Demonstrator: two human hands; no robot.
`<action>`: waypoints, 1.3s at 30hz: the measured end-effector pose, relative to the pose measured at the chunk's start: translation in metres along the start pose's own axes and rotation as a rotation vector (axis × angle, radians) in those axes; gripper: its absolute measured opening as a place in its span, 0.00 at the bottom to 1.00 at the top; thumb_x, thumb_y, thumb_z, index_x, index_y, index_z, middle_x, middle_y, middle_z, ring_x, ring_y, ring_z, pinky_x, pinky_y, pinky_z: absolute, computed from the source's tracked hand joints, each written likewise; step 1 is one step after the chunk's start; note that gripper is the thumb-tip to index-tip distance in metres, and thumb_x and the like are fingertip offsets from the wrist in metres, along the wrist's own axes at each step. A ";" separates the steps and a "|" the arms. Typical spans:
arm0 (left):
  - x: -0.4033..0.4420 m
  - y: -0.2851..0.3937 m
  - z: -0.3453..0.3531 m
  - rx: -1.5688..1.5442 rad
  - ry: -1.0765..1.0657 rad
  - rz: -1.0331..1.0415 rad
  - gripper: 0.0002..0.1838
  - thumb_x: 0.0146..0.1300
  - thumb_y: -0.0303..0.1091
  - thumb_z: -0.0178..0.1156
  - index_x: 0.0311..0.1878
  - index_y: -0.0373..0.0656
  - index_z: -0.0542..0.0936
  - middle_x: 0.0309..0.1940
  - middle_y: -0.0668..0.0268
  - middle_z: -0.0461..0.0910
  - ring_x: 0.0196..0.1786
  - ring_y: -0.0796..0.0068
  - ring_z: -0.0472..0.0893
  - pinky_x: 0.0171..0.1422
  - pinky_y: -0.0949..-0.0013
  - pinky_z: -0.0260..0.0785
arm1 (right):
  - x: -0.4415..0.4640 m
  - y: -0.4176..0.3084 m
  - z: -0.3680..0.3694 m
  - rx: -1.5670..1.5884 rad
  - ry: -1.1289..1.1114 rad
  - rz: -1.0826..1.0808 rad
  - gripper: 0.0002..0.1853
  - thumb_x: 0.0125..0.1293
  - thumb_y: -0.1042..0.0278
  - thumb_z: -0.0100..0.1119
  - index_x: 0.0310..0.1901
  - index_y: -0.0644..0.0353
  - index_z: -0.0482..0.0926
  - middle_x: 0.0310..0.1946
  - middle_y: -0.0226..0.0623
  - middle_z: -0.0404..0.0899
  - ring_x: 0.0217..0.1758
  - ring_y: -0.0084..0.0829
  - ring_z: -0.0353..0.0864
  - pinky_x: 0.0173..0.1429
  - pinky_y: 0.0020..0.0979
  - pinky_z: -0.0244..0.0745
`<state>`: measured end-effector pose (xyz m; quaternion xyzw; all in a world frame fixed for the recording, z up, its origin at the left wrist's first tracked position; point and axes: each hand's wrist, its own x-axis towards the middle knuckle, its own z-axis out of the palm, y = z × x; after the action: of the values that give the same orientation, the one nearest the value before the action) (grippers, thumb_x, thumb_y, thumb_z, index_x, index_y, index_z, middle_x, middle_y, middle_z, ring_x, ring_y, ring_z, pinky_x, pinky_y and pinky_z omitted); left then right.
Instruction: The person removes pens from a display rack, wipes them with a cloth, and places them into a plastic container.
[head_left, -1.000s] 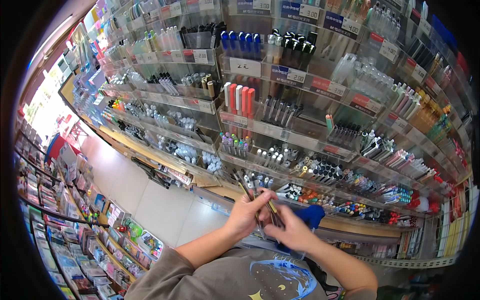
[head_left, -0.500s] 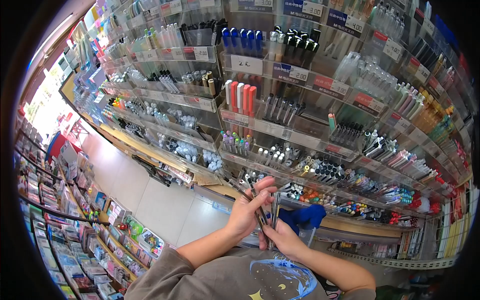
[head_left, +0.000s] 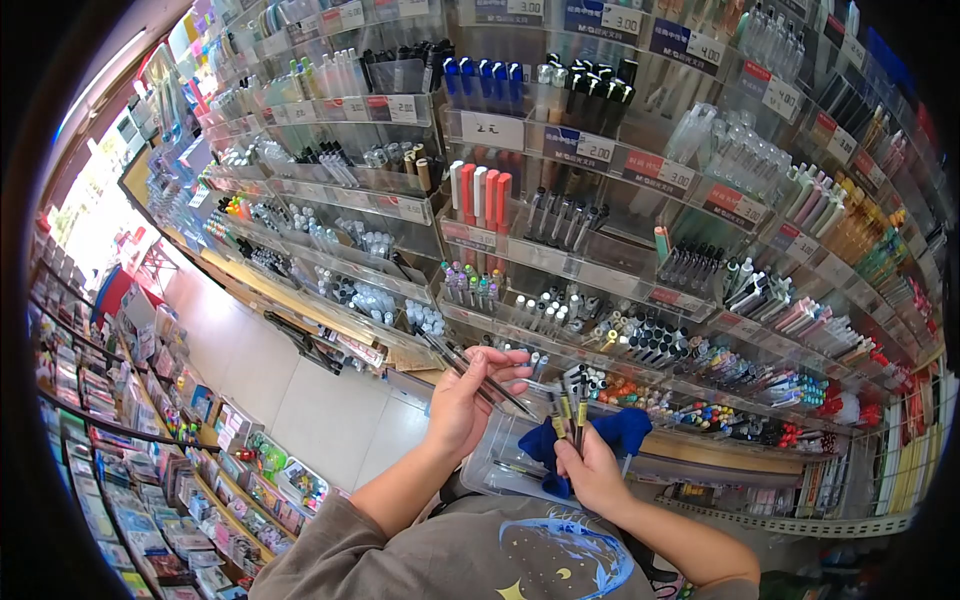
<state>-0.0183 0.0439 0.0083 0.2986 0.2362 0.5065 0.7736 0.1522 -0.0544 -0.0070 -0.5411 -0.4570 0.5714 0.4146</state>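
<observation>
white price card [head_left: 492, 129], pale floor [head_left: 330, 410]

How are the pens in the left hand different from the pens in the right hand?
The left pens slant across the left hand, while the right pens stick up, fanned, from the right hand. The right pens show bright yellow parts; the left pens look dark, with no yellow that I can see. Both bunches are slim.

Clear tiered shelves [head_left: 545, 260] with upright red and white pens [head_left: 491, 200]
</observation>
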 end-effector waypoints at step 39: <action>-0.031 -0.051 0.030 0.348 -0.406 -0.614 0.09 0.59 0.29 0.59 0.40 0.36 0.73 0.32 0.65 0.77 0.36 0.76 0.78 0.46 0.73 0.71 | 0.039 -0.064 -0.022 -0.542 0.032 -0.620 0.13 0.61 0.72 0.51 0.48 0.65 0.71 0.45 0.43 0.73 0.47 0.37 0.75 0.47 0.29 0.71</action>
<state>0.0228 -0.0074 -0.0038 0.4347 0.2390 0.1349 0.8578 0.1701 -0.0002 0.0464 -0.4763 -0.7258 0.2697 0.4166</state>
